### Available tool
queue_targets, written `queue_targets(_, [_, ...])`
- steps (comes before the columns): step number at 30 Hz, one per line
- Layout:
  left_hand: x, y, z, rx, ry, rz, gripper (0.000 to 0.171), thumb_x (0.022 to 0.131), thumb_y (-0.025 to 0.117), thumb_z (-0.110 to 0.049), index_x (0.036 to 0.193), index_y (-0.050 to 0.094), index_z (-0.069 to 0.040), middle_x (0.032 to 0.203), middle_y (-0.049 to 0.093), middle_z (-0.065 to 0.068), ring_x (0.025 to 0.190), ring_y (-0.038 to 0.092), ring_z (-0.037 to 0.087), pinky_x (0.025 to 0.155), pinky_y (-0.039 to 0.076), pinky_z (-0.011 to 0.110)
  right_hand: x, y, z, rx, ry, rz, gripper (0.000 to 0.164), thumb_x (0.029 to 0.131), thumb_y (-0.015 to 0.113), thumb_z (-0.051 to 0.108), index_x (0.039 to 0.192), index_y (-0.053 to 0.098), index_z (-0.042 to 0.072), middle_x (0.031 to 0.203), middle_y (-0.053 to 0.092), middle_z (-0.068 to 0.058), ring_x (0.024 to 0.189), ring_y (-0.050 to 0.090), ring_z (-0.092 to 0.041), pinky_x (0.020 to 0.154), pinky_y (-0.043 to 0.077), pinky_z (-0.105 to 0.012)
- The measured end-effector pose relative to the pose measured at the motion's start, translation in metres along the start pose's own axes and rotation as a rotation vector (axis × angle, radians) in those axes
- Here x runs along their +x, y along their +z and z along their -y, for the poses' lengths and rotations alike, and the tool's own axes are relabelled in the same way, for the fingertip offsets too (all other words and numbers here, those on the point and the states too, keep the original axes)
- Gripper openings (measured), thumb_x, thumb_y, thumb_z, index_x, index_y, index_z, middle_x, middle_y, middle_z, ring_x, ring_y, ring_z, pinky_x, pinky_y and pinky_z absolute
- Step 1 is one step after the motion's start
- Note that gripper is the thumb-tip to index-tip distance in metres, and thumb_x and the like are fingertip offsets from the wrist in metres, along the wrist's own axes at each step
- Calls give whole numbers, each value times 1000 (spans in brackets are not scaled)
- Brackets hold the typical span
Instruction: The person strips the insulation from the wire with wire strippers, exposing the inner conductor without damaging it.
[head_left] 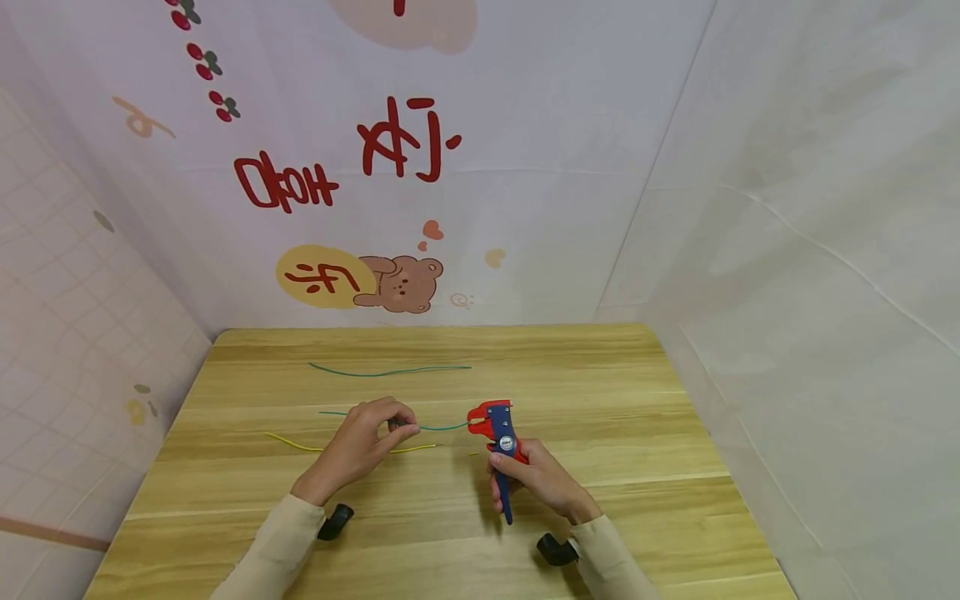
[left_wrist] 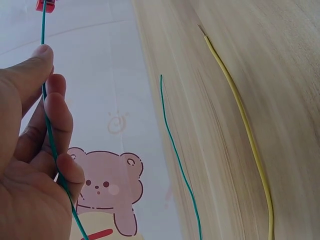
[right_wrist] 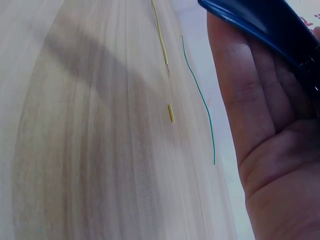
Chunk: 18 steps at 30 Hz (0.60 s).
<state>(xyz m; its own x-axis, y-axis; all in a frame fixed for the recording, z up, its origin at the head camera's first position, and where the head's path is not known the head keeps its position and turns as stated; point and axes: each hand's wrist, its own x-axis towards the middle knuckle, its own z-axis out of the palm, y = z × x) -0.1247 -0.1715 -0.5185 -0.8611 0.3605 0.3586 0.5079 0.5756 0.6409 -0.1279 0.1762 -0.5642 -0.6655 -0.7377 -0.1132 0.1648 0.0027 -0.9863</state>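
Over the wooden table [head_left: 420, 542], a red-and-blue wire stripper [head_left: 501, 427] is being gripped at right by the right hand [head_left: 542, 477]. At left, over a yellow wire [left_wrist: 246, 122], a green wire [left_wrist: 43, 32] is being pinched by the left hand [head_left: 366, 442], its right end at the stripper's mouth. A second green wire [head_left: 367, 376] is being seen farther, a short yellow piece [right_wrist: 171, 114] nearer.

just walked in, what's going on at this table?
A person's left hand pinches a green wire leading to the red-and-blue wire stripper gripped in the right hand. On the table lie another green wire, a yellow wire with one bare end, and a short yellow piece.
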Motion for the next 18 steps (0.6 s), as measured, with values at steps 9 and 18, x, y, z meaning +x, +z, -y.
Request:
queue_targets(9, [3, 2, -2, -29, 22, -7, 12, 98, 88, -9, 100, 81, -18, 94, 75, -11, 85, 63, -2, 78, 58, 27, 0, 0, 0, 2, -15, 29, 58, 123, 49, 27, 119, 50, -31, 90, 70, -34, 77, 79, -15, 76, 69, -33])
queue_targets(18, [5, 7, -3, -51, 30, -16, 12, 97, 89, -9, 99, 80, -17, 92, 75, -12, 83, 62, -2, 76, 54, 25, 0, 2, 0, 0, -30, 34, 55, 123, 49, 24, 117, 51, -31, 93, 61, -48, 76, 79, -15, 75, 69, -34])
